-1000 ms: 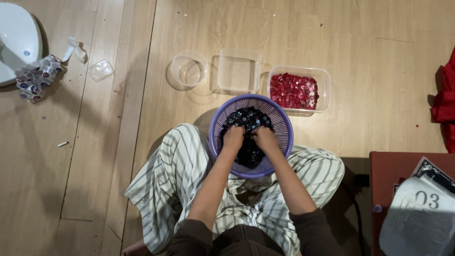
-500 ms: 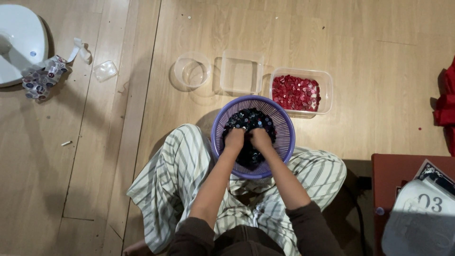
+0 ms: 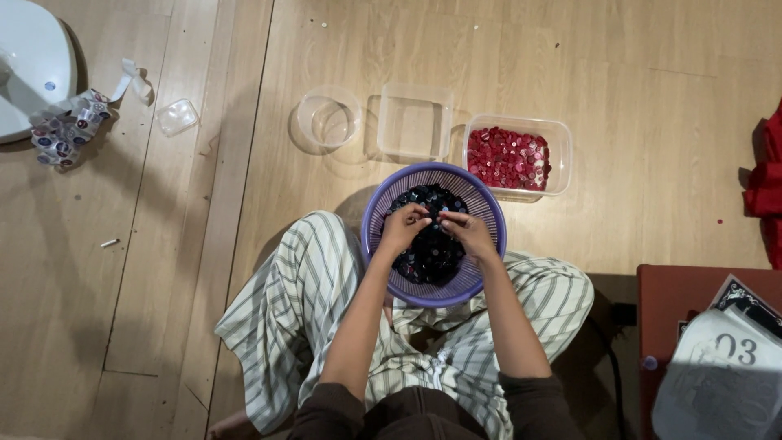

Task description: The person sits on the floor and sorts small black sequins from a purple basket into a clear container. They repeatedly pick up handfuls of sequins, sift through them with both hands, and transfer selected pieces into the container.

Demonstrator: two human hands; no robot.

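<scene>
I sit cross-legged on the wooden floor in striped trousers, with the purple basket resting between my knees. It serves as landmark for all positions below.

Inside the basket: a heap of dark buttons, black to navy. Both my hands are over the heap. My left hand has its fingers curled, fingertips pinched together at the centre of the basket. My right hand is likewise curled, its fingertips meeting those of the left. Something small seems held between them; I cannot tell exactly what it is.

Change from half a second ago: both hands then lay deeper in the heap, knuckles up, a little apart. Now they are raised slightly and drawn together, fingertips touching over the middle. The basket itself has not moved.

Just beyond the basket, on the right: a clear rectangular tub holding red buttons, nearly touching the basket rim. Beyond the basket, straight ahead: a clear square container. To the left of that: a clear round cup.

Well left of the basket: a small clear lid, a crumpled patterned wrapper, a white round object at the frame corner.

Right of the basket: a reddish-brown box, red cloth at the edge.
</scene>
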